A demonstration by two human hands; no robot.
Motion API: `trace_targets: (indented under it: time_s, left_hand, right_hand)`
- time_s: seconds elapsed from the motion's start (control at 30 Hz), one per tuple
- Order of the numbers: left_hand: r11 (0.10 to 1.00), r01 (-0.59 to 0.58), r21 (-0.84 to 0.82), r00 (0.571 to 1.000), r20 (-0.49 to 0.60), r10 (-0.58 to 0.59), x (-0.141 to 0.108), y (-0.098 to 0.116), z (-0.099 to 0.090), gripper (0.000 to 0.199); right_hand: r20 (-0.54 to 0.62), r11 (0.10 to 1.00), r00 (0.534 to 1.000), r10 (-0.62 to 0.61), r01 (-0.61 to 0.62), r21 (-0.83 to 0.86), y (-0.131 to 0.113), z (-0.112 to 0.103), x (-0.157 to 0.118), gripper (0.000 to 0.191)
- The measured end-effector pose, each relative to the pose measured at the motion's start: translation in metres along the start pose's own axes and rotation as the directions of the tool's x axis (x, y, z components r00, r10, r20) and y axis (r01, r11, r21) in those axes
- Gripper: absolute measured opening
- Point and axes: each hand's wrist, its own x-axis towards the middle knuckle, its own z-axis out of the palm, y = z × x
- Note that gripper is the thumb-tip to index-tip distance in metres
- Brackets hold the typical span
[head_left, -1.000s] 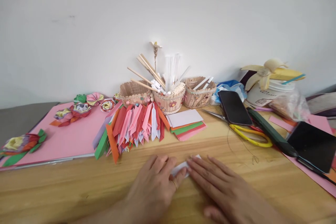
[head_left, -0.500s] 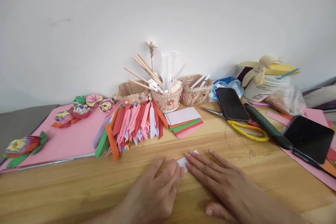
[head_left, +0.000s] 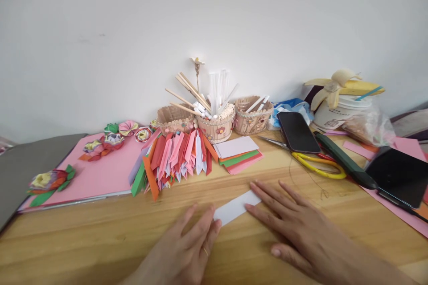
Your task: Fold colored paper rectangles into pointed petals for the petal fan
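Observation:
A narrow folded strip of white paper [head_left: 236, 208] lies slantwise on the wooden table between my two hands. My left hand [head_left: 187, 242], with a ring on one finger, touches the strip's left end with thumb and index fingertip. Its fingers are loosely spread. Flat over the right end, my right hand [head_left: 290, 225] has its fingers stretched out and its thumb apart on the wood. The fingertips cover that end of the paper.
Behind are folded paper pieces [head_left: 179, 158], a stack of coloured paper [head_left: 236, 148] and decorated baskets [head_left: 216, 127] with sticks. Yellow-handled scissors [head_left: 317, 173], a phone [head_left: 298, 132] and a dark green cutter [head_left: 346, 160] lie right. Paper flowers [head_left: 50, 180] sit left.
My left hand has uncurled and shifted left and down, so more of the white strip shows. The right hand has slid slightly right. The view has turned a little left.

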Motion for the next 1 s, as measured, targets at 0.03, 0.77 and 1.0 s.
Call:
trace_targets:
  time_s: [0.03,0.77,1.0]
  left_hand:
    - [1.000,0.018,-0.005,1.000,-0.008,-0.018,-0.001,0.001,0.001,0.036]
    - [0.990,0.080,-0.120,0.996,-0.024,-0.083,-0.006,-0.002,0.008,0.032]
    - [0.980,0.119,-0.157,0.987,-0.094,-0.134,-0.002,-0.003,0.005,0.028]
  right_hand:
    - [-0.017,1.000,1.000,0.020,-0.020,-0.020,0.002,0.001,-0.002,0.064]
    - [-0.046,0.977,0.976,0.214,-0.214,0.010,0.006,-0.002,-0.001,0.043]
    - [-0.068,0.974,0.977,0.204,-0.210,-0.085,0.012,-0.005,-0.006,0.040]
